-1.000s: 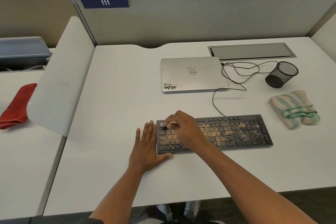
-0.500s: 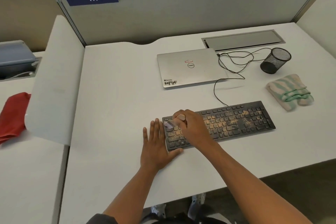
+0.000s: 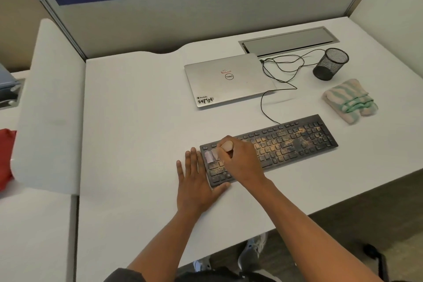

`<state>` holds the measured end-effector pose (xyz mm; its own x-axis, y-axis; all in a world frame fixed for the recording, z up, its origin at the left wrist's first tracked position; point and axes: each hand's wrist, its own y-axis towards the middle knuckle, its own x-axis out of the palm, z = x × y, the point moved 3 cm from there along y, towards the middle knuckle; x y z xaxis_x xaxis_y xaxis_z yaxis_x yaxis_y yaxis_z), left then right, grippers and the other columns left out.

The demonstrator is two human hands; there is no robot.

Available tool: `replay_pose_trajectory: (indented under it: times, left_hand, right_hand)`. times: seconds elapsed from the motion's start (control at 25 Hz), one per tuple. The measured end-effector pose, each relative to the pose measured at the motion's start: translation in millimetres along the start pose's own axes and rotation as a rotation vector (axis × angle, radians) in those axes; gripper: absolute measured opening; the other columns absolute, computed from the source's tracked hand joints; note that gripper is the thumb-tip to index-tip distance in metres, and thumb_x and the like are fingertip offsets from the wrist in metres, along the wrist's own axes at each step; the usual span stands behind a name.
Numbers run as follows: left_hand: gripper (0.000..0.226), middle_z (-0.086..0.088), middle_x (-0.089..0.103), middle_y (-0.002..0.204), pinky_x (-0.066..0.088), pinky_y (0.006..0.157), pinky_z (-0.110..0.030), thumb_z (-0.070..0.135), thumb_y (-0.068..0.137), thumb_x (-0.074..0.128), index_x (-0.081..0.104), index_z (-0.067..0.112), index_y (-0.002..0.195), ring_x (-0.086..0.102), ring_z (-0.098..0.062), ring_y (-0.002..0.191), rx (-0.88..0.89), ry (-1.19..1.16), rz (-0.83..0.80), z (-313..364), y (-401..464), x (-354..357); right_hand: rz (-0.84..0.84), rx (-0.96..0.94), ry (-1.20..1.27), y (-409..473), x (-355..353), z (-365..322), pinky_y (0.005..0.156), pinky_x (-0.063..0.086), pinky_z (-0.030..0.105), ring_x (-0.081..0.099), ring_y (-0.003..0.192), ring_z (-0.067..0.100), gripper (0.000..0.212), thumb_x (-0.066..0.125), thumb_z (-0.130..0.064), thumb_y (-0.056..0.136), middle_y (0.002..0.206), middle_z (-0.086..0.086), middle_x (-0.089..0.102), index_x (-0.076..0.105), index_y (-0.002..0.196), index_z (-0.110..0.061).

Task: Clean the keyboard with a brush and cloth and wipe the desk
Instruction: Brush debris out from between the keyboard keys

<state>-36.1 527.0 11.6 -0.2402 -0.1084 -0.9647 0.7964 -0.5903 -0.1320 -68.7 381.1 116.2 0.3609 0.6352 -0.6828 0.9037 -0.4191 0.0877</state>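
Note:
A black keyboard [image 3: 295,141] covered in tan dust lies on the white desk [image 3: 137,121], its right end angled away from me. My right hand [image 3: 242,162] grips a small brush [image 3: 211,154] with a pale wooden handle; the bristles press on the keys at the keyboard's left end. My left hand [image 3: 196,181] lies flat on the desk against the keyboard's left edge, with the thumb at the near corner. A folded green-and-beige striped cloth [image 3: 349,101] rests on the desk to the right, beyond the keyboard.
A closed silver laptop [image 3: 229,80] sits behind the keyboard, with loose black cables [image 3: 283,68] beside it. A black mesh pen cup [image 3: 330,64] stands at the back right near a grey cable hatch [image 3: 288,41]. A red cloth [image 3: 5,158] lies on the neighbouring desk, left.
The brush has moved slightly down the left-end keys. My view has shifted, so the keyboard appears more angled. The left hand stays against the keyboard's left edge.

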Motion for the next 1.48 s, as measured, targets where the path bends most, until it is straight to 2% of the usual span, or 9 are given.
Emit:
replay_pose_trajectory:
  times: [0.24,0.36,0.48,0.64,0.8,1.0,1.16,1.32,1.48]
  left_hand:
    - [0.122,-0.013,-0.019,0.167,-0.010,0.124,-0.055,0.097,0.079,0.011,-0.012,0.007,0.159,-0.023,-0.027,0.153,0.010,-0.002,-0.004,0,0,-1]
    - [0.123,-0.014,-0.015,0.168,-0.008,0.124,-0.055,0.096,0.080,0.014,-0.007,0.005,0.160,-0.020,-0.027,0.154,-0.004,0.005,0.006,0,0,0]
    - [0.122,-0.014,-0.016,0.168,-0.010,0.124,-0.055,0.096,0.080,0.014,-0.009,0.007,0.160,-0.021,-0.027,0.154,0.004,0.013,-0.007,2,0,0]
    - [0.123,-0.013,-0.017,0.167,-0.011,0.124,-0.054,0.096,0.079,0.012,-0.010,0.006,0.159,-0.021,-0.026,0.154,-0.004,0.017,-0.008,0,-1,0]
    - [0.123,-0.013,-0.018,0.167,-0.011,0.124,-0.054,0.097,0.077,0.007,-0.013,0.007,0.159,-0.022,-0.026,0.154,-0.002,0.007,-0.010,1,-1,-1]
    - [0.123,-0.012,-0.018,0.167,-0.009,0.124,-0.055,0.097,0.078,0.014,-0.014,0.008,0.158,-0.021,-0.026,0.154,-0.004,0.007,0.001,0,-1,0]
    - [0.121,-0.013,-0.016,0.168,-0.007,0.124,-0.056,0.096,0.080,0.015,-0.016,0.010,0.158,-0.019,-0.026,0.154,0.004,0.005,0.014,0,0,2]
    - [0.122,-0.013,-0.018,0.167,-0.008,0.124,-0.055,0.097,0.079,0.011,-0.011,0.008,0.160,-0.021,-0.026,0.154,-0.010,0.033,-0.006,0,0,1]
    - [0.122,-0.011,-0.023,0.166,-0.011,0.124,-0.054,0.097,0.077,0.007,-0.014,0.010,0.160,-0.027,-0.024,0.152,-0.021,0.054,-0.026,-1,-1,2]
  right_hand:
    - [0.041,0.023,-0.061,-1,-5,2,0.052,0.049,0.037,0.058,0.056,0.017,0.011,0.058,-0.019,0.091,0.061,-0.001,0.062,0.064,0.082,-0.018]
    - [-0.028,0.018,0.009,-4,-1,-3,0.056,0.050,0.034,0.060,0.060,0.014,0.008,0.060,-0.019,0.091,0.066,-0.002,0.065,0.066,0.085,-0.018]
    - [0.007,-0.018,-0.072,-3,-2,-4,0.052,0.049,0.038,0.058,0.056,0.018,0.010,0.056,-0.018,0.093,0.062,0.001,0.062,0.062,0.085,-0.016]
    - [-0.055,-0.006,0.006,-5,-4,-6,0.052,0.048,0.029,0.059,0.057,0.012,0.010,0.058,-0.018,0.091,0.064,-0.003,0.064,0.064,0.083,-0.018]
    - [-0.024,-0.022,-0.089,-9,-4,-2,0.052,0.050,0.037,0.058,0.055,0.017,0.012,0.054,-0.018,0.091,0.062,-0.001,0.061,0.062,0.082,-0.016]
    - [-0.043,-0.044,-0.013,-15,-3,-7,0.052,0.049,0.036,0.057,0.055,0.014,0.012,0.057,-0.014,0.091,0.062,-0.002,0.061,0.063,0.081,-0.016]
    - [0.013,-0.011,-0.087,-15,-8,1,0.049,0.048,0.039,0.056,0.054,0.020,0.013,0.054,-0.016,0.093,0.060,0.003,0.059,0.060,0.082,-0.013]
    - [-0.047,-0.048,0.040,-14,-5,-9,0.050,0.043,0.024,0.056,0.056,0.012,0.008,0.057,-0.016,0.093,0.066,-0.001,0.063,0.064,0.088,-0.015]
    - [-0.068,-0.100,-0.038,-11,10,-17,0.050,0.047,0.035,0.056,0.055,0.016,0.012,0.052,-0.022,0.095,0.064,0.000,0.061,0.061,0.089,-0.015]
